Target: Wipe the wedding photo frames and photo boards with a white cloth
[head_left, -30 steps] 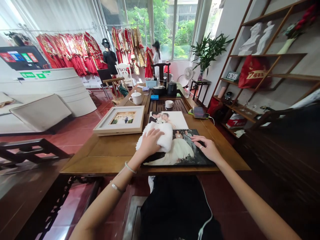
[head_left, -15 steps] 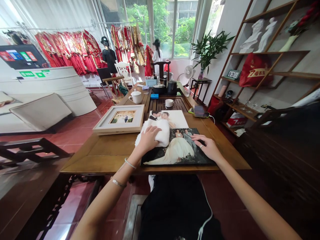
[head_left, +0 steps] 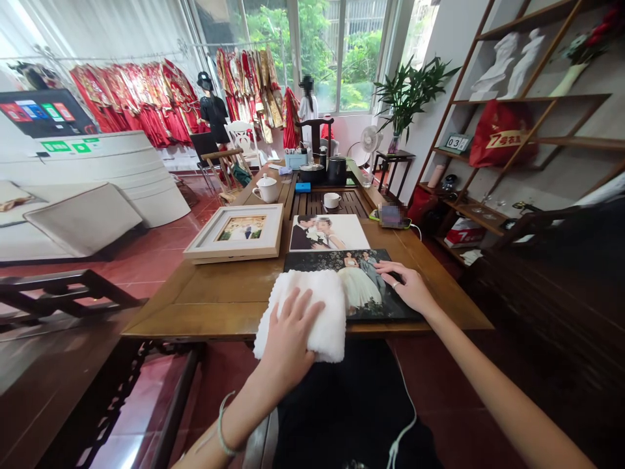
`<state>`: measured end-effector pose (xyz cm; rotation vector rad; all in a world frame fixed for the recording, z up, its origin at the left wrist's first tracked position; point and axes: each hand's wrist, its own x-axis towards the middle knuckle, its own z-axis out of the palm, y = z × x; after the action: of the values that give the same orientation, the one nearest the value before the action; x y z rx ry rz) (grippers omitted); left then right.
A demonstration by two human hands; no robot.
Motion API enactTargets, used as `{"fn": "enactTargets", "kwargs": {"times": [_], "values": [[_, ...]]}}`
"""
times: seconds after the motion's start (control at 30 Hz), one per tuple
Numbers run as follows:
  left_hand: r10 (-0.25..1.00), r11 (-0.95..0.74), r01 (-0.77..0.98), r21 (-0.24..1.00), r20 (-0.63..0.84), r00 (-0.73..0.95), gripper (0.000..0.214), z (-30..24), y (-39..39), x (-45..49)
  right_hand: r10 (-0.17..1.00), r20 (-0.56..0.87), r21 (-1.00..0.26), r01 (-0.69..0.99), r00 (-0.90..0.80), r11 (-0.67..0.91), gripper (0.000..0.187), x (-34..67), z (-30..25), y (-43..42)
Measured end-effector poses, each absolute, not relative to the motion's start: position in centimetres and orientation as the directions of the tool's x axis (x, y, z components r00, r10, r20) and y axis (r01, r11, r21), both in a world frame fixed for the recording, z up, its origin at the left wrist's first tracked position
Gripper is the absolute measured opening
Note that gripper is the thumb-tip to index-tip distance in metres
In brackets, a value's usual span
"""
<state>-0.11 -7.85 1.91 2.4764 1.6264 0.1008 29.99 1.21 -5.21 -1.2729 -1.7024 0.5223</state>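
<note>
My left hand [head_left: 293,332] lies across a folded white cloth [head_left: 327,312], its thumb at the near edge and its other fingers over the top. The cloth covers the left front part of a dark wedding photo print [head_left: 364,286] and hangs over the table's front edge. On the right side of that print rest the fingers of my right hand [head_left: 405,283], loosely apart and gripping nothing. A lighter couple photo [head_left: 349,231] lies just behind the dark one. To the left is a pale wooden picture frame [head_left: 195,251] with a small photo inside.
The wooden table [head_left: 195,306] also bears a white lidded teapot [head_left: 267,189], a white cup [head_left: 331,200], a blue box [head_left: 303,187] and a charging phone [head_left: 393,218]. Shelves [head_left: 537,101] stand at right. Two people are near the red garments [head_left: 131,98] at the back.
My left hand has drawn the white cloth towards me, from the print's upper left to its front edge, uncovering the lighter photo. My right hand stays in place.
</note>
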Motion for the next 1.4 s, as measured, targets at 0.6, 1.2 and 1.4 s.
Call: {"fn": "enactTargets", "kwargs": {"times": [0.6,1.2,1.4], "values": [[0.89,-0.449,0.888,0.104,0.144,0.433,0.051,1.9,6.2,1.6,0.903,0.427,-0.766,0.509,-0.051,0.392,0.016,30.0,-5.3,1.3],[0.906,-0.422,0.896,0.138,0.02,0.423,0.073,1.6,-5.1,1.9,0.908,0.418,-0.774,0.51,-0.034,0.376,0.016,29.8,-4.9,1.1],[0.896,-0.435,0.885,0.164,-0.011,0.443,0.079,1.3,-7.4,1.2,0.908,0.418,-0.775,0.511,-0.027,0.372,0.017,29.7,-4.9,1.0]]}}
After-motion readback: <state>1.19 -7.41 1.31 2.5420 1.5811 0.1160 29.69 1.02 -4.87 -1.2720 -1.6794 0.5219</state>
